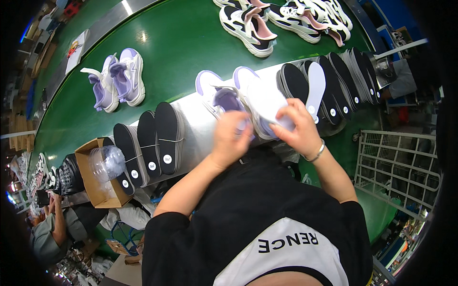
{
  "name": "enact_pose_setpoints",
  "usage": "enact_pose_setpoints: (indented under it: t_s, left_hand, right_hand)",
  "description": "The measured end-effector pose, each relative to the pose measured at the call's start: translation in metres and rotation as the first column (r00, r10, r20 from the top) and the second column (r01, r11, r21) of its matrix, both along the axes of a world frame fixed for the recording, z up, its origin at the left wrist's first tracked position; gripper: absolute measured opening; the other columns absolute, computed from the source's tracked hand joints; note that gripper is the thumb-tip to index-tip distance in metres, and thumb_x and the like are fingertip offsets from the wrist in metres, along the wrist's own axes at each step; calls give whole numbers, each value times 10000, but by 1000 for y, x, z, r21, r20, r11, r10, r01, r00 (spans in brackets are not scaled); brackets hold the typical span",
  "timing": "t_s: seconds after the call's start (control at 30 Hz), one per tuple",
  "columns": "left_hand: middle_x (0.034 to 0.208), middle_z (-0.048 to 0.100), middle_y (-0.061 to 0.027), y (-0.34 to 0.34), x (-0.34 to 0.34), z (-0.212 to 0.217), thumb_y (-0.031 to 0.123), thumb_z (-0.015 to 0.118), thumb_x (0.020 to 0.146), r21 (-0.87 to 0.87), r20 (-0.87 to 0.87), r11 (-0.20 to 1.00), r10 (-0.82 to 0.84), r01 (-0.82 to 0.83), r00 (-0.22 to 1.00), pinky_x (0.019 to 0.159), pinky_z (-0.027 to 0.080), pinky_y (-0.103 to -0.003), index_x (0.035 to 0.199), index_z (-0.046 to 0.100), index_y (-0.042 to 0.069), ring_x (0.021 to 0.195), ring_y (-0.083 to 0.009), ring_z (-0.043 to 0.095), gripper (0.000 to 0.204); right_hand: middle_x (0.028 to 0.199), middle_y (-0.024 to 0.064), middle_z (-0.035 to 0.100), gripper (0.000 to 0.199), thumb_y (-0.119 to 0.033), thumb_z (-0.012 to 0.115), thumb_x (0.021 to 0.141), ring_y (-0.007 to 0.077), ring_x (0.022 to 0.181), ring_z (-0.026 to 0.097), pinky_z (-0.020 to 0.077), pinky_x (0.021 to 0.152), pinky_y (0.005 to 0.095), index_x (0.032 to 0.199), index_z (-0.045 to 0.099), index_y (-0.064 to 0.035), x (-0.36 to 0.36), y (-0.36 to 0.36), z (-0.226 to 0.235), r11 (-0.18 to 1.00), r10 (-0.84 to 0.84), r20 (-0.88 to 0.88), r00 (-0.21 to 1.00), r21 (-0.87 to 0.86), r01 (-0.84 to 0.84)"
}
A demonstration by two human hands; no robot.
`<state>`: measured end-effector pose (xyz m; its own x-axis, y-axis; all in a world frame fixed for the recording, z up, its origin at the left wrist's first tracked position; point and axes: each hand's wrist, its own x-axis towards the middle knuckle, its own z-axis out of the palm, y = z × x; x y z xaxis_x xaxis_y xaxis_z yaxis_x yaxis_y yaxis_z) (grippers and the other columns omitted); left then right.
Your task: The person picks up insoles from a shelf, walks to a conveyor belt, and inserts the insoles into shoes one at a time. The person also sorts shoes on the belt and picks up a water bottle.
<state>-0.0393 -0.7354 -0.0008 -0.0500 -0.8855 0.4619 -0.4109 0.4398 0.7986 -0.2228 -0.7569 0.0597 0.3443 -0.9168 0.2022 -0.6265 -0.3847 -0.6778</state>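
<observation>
A white insole (267,102), flat and pale, is held tilted above a lavender and white sneaker (248,88) whose toe points to the far side. A second matching sneaker (214,93) sits just beside it on the left, both on the grey bench (195,124) along the near edge of the green belt.

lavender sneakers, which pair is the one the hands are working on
The pair on the pale ledge, under the left hand and right hand; the other lavender pair sits untouched on the green belt.
</observation>
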Motion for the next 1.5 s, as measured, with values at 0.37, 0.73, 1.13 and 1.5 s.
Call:
enact_pose_setpoints:
  t_s: [0.37, 0.73, 1.13, 1.5]
  left_hand:
    - [758, 561, -165, -70, 13, -54, 201, 529, 767, 208, 200, 937, 240, -280, 950, 679, 399, -376, 824, 553, 5, 743, -327, 514, 206]
    - [830, 539, -159, -73, 16, -52, 172, 538, 739, 401, 271, 825, 309, -399, 912, 730, 401, -396, 871, 529, 0, 831, -328, 496, 217]
    - [949, 475, -191, -58, 22, -72, -34, 509, 548, 426, -133, 900, 167, -95, 977, 796, 382, -385, 999, 458, 10, 906, -347, 452, 455]
    - [950, 512, -135, -57, 13, -55, -30, 505, 575, 576, -236, 817, 205, -33, 950, 783, 405, -304, 1012, 466, 7, 895, -242, 502, 440]
  right_hand:
    - [830, 127, 527, 152, -126, 528, 668, 251, 712, 571, 465, 611, 362, 754, 595, -20, 84, -31, -66, 955, 258, -801, 541, 126, -269]
    - [817, 139, 543, 177, -204, 537, 699, 255, 707, 538, 444, 606, 356, 780, 546, -47, 48, -13, -17, 971, 211, -785, 582, 98, -220]
    - [792, 135, 590, 137, -101, 496, 694, 256, 745, 584, 467, 661, 347, 749, 606, -41, 84, -42, -76, 901, 421, -692, 586, 245, -357]
    - [843, 170, 604, 215, -79, 541, 629, 279, 810, 587, 455, 710, 354, 818, 630, -31, 95, -78, -105, 617, 784, -563, 260, 753, -229]
